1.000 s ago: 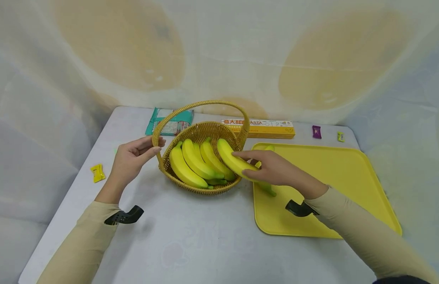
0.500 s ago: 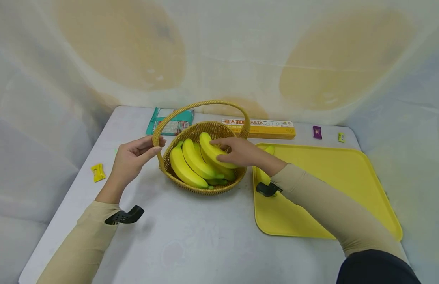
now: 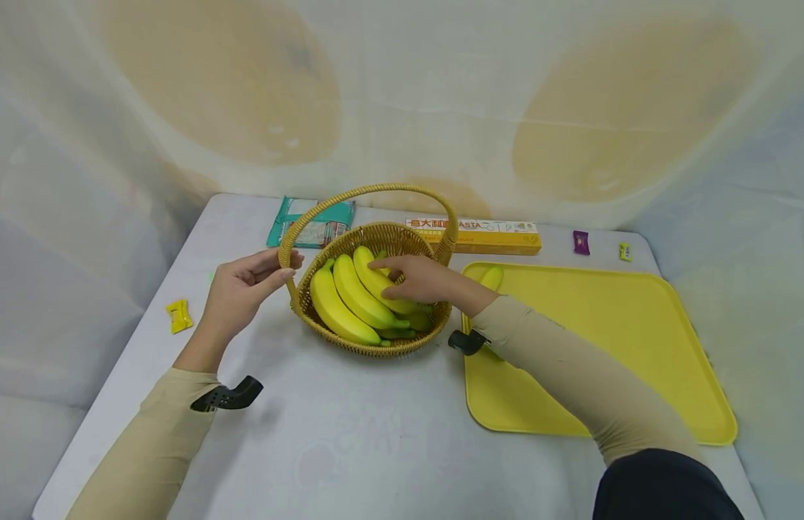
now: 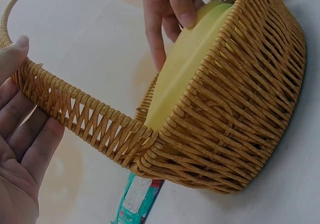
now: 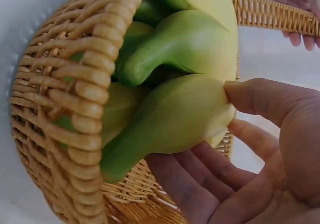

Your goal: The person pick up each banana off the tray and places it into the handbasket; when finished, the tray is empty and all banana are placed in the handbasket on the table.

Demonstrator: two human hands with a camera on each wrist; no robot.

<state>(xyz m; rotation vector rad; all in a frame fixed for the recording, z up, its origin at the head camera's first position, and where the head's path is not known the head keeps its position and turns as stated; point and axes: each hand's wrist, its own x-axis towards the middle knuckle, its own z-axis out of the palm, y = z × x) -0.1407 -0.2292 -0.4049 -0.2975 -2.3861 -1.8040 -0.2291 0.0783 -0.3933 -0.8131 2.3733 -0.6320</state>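
Observation:
My left hand (image 3: 240,292) holds the left side of the arched handle (image 3: 375,188) of a wicker basket (image 4: 240,114), thumb on one side and fingers on the other. Several yellow bananas with green ends lie side by side in the basket. Over its right half, my right hand (image 3: 420,280) holds a banana (image 5: 175,116) between thumb and fingers. This banana lies against the other bananas (image 3: 339,307), inside the rim. In the head view the hand covers part of it.
Right of the basket lies a yellow tray (image 3: 584,347), with another banana (image 3: 491,277) partly hidden by my right arm. Behind stand a teal packet (image 3: 336,214) and a pasta box (image 3: 499,238). Small wrapped sweets are a yellow one (image 3: 179,316), a purple one (image 3: 581,243) and a yellow-green one (image 3: 625,251).
My right hand has carried the banana leftward from the tray's edge over the basket rim and lowered it onto the other bananas. My left hand stays at the handle.

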